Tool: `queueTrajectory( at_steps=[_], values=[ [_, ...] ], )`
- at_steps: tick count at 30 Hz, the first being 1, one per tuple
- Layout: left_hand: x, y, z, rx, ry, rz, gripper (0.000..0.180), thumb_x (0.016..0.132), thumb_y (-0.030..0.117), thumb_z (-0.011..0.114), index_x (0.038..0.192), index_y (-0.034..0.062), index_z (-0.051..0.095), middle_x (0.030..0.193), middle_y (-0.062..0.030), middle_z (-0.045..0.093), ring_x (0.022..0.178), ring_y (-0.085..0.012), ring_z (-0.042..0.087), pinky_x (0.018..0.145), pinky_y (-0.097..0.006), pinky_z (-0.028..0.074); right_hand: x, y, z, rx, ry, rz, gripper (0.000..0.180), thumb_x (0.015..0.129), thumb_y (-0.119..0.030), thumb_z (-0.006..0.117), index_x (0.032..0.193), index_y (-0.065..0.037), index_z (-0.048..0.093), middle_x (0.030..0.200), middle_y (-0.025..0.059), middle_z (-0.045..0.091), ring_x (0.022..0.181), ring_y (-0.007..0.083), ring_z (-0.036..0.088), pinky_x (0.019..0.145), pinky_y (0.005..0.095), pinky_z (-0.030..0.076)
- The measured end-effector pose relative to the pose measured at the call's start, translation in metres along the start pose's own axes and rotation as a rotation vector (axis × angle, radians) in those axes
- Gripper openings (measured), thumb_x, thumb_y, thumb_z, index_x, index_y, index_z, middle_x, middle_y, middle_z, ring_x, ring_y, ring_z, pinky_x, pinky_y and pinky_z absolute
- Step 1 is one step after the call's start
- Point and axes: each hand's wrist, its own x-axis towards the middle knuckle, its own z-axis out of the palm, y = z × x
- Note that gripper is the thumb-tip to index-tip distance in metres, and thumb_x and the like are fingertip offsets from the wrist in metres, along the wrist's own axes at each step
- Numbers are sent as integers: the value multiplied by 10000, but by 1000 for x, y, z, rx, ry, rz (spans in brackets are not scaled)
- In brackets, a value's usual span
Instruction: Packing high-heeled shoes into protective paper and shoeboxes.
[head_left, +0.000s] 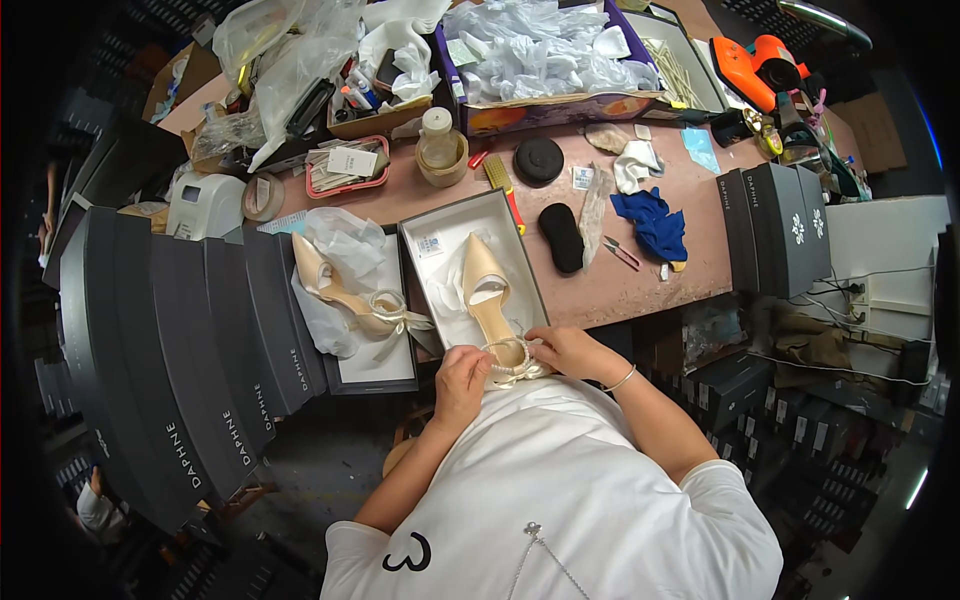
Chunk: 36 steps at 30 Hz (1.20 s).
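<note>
At our fingertips, both hands pinch the pearl-trimmed strap (pixel 507 352) at the heel of a cream pointed shoe (pixel 488 290): our left hand (pixel 462 378) curls closed on its near end, our right hand (pixel 562 347) grips it from the other side. That shoe lies toe-away in an open grey box (pixel 425 232) at the table's near edge. Just left, its twin shoe (pixel 340 290) rests on white tissue paper (pixel 345 245) in a second box. Further left stand stacked dark shoeboxes (pixel 200 340).

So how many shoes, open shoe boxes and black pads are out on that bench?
Cream pointed shoes: 2
Open shoe boxes: 2
Black pads: 2
Total: 6
</note>
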Motion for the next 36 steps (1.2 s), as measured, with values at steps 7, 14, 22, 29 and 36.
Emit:
queueTrajectory(
  at_steps=[7,14,22,29,36],
  values=[
    [3,-5,-3,-278,-80,-274,266,954,207,565,918,-34,673,779,-52,681,706,-64,557,643,-235,456,-1,15,24,523,11,213,226,898,-170,611,1035,8,586,730,74,633,666,113,587,616,271,479],
    [8,-8,-2,-273,-96,-254,252,932,203,599,881,-39,647,674,-89,615,615,-101,527,586,-260,437,0,-1,25,344,335,-105,217,832,-60,601,1048,-42,620,903,88,614,859,186,590,750,308,473],
    [10,-2,-4,-97,23,52,207,910,168,604,890,-37,626,857,-137,609,727,-252,600,661,-314,475,-3,-25,12,-203,78,-331,230,797,-252,692,908,-52,667,1025,94,623,1076,271,522,945,439,381],
    [-2,-1,-9,-148,23,-30,175,903,145,602,892,-28,628,848,-137,609,739,-265,606,665,-322,479,-2,-35,10,-436,171,-417,243,788,-305,698,866,-75,678,981,87,631,1040,269,549,979,513,356],
    [-7,-8,-13,-184,54,-119,197,921,151,598,883,-40,623,823,-104,602,725,-175,570,678,-269,456,-1,-28,15,-320,114,-375,314,801,-292,697,1031,-80,663,1045,97,623,1092,281,534,989,481,367]
  ],
)
